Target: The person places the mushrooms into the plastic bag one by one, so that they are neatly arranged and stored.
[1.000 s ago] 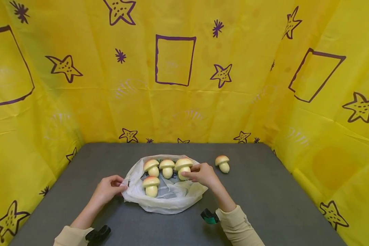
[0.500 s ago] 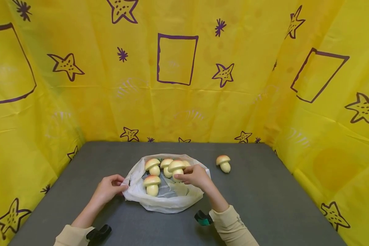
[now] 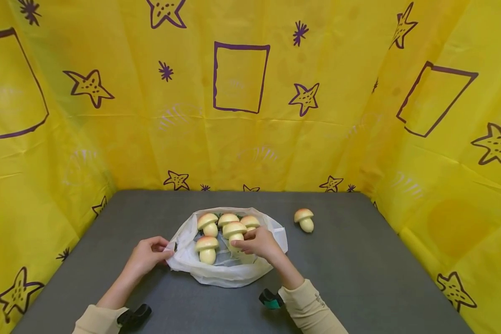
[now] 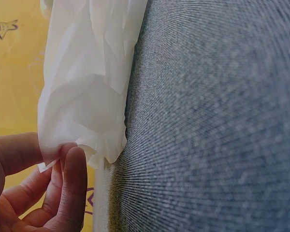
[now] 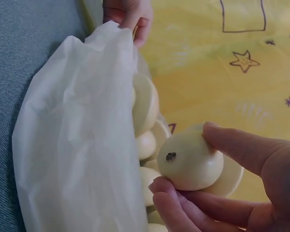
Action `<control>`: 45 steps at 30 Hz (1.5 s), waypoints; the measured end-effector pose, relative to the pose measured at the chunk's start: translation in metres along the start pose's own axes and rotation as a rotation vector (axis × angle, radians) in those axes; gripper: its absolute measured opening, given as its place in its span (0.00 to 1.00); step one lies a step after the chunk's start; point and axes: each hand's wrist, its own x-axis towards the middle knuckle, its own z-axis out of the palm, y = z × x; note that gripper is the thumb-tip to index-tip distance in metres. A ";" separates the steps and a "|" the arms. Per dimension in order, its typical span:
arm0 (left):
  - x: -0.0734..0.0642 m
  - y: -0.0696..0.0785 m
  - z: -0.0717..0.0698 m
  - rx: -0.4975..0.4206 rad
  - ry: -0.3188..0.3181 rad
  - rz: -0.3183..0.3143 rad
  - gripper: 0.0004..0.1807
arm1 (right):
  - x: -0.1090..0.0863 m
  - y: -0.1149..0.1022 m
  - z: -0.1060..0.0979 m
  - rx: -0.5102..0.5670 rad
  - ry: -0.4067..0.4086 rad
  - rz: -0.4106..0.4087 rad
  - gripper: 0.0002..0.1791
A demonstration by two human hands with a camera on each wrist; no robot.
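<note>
A white, thin plastic bag [image 3: 229,278] lies with its mouth spread wide in the head view. Its left rim is pinched between the thumb and fingers of my left hand [image 3: 148,255], close up in the left wrist view [image 4: 75,181]. My right hand [image 3: 262,243] pinches a model-like mushroom [image 3: 234,229] by its pale stem over the bag's mouth; a dark spot marks the stem's end in the right wrist view. Several similar mushrooms with orange-tinged caps lie in the bag, among them a front-left mushroom [image 3: 207,250] and a back-left mushroom [image 3: 208,223].
One more mushroom [image 3: 304,220] lies on the dark grey table [image 3: 359,269], right of the bag. Yellow patterned cloth [image 3: 242,153] surrounds the table at the back and both sides. A dark wrist strap [image 3: 134,316] sits near the left sleeve.
My right hand has carried the pinched mushroom leftward and slightly toward me over the bag. Another mushroom at the bag's back right has come into view. My left hand stays at the rim.
</note>
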 end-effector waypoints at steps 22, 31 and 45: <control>0.002 0.002 0.004 -0.016 0.002 0.023 0.14 | 0.002 0.011 0.015 -0.062 0.002 0.054 0.22; 0.000 0.000 0.002 -0.008 0.001 0.011 0.13 | 0.004 0.015 0.022 -0.112 -0.023 0.055 0.20; -0.002 -0.003 0.000 -0.003 -0.002 0.001 0.14 | 0.001 0.015 0.022 -0.152 -0.036 0.010 0.19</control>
